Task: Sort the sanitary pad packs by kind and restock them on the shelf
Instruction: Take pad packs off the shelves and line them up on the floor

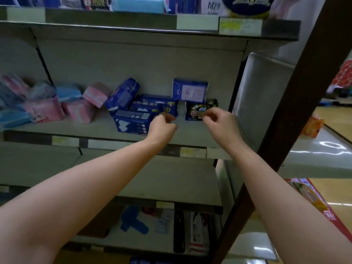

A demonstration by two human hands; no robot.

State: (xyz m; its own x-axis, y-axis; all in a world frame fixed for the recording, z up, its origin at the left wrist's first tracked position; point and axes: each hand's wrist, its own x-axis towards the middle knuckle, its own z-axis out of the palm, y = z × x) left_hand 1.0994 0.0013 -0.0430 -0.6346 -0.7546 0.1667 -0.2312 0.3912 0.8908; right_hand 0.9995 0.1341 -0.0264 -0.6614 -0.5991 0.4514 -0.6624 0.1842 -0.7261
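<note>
On the middle shelf [102,129], at nine o'clock, pink packs [45,108] lie blurred, and the frame edge cuts them off. Blue packs [137,111] pile at centre. At their three o'clock stands a black pack [194,111], its print unreadable. The left hand [162,128] is clenched, with nothing seen in it. The right hand [219,121] curls at the black pack; whether it pinches it, I cannot tell.
</note>
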